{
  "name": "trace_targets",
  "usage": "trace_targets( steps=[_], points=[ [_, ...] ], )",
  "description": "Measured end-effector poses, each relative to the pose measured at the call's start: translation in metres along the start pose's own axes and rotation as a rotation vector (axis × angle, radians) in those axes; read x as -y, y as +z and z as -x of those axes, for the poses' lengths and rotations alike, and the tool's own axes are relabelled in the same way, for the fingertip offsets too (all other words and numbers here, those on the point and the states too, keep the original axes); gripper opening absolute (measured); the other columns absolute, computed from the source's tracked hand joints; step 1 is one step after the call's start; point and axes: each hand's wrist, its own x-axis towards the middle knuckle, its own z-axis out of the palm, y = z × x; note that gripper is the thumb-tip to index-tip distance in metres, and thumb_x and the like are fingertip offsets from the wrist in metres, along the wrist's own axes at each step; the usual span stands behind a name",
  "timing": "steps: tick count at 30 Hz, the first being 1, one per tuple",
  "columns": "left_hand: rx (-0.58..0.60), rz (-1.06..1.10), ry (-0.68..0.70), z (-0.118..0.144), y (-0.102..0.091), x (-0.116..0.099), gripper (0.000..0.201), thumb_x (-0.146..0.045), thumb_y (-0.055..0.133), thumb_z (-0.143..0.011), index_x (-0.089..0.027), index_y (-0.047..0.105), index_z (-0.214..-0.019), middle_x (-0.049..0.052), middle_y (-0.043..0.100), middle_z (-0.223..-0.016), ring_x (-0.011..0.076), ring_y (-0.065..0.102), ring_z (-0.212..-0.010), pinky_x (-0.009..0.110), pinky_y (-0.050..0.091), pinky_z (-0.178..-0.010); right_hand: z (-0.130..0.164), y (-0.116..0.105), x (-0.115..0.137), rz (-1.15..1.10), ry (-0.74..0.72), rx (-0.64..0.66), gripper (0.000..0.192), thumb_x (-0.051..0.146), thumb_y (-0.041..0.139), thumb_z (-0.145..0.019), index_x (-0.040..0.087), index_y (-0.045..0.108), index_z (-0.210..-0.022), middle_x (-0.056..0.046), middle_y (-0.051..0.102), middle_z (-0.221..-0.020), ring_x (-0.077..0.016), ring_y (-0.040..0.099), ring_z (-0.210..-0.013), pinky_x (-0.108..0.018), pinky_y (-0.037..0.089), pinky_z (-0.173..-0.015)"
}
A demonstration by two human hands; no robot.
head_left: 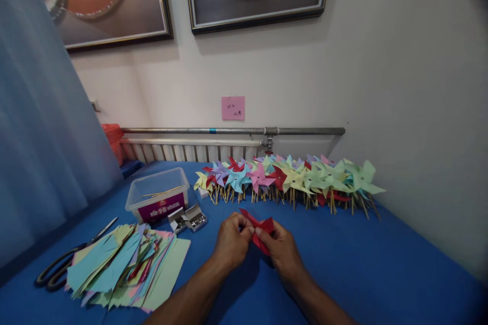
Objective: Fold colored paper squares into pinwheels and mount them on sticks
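A red paper pinwheel point(264, 227) is held up between both hands, above the blue-covered table. My left hand point(233, 239) pinches it near its middle from the left, fingertips closed. On the other side, my right hand point(281, 250) grips the folded red paper between thumb and fingers. Whether a pin is between the fingertips I cannot make out. Two small open boxes of metal pins point(197, 219) lie left of my hands. Behind them stand many finished paper pinwheels point(293, 179) on sticks, in several colours.
A clear plastic tub point(131, 195) with a few thin sticks stands at the back left. Nearer are a pile of cut coloured paper point(125, 269) and black-handled scissors point(63, 264). A radiator point(190, 151) and pipe point(171, 131) run along the wall; a blue curtain point(49, 111) hangs left.
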Motion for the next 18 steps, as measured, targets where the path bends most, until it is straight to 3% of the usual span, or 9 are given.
trace_targets(
  steps=[18],
  points=[
    [0.060, -0.055, -0.090, -0.001, -0.003, -0.004, 0.011, -0.014, 0.057, -0.077, -0.018, 0.057, -0.067, -0.001, 0.056, -0.072, 0.0137, 0.051, -0.068, 0.026, 0.037, -0.067, -0.004, -0.003, -0.009, 0.057, 0.033, 0.016, 0.044, 0.060, 0.076, -0.064, 0.017, 0.068, -0.075, -0.001, 0.064, -0.064, -0.0145, 0.051, -0.058, -0.025, 0.039, -0.054]
  ],
)
